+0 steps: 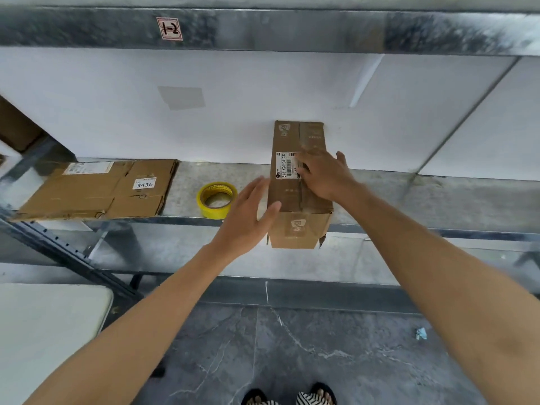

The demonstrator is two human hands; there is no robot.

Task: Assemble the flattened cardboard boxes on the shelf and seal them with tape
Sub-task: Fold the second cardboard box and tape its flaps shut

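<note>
Striped sandals (289,397) stand on grey marbled floor (321,346). The left hand (251,211), fingers straight and together, lies against the left side of a narrow brown cardboard box (287,197). The right hand (324,176) presses flat on the box's top, fingers spread over its barcode label. The box lies on the grey metal shelf (409,197), its near flap overhanging the edge. Left of it sit a yellow tape roll (216,200) and a flattened brown cardboard box (96,188) labelled 3436.
</note>
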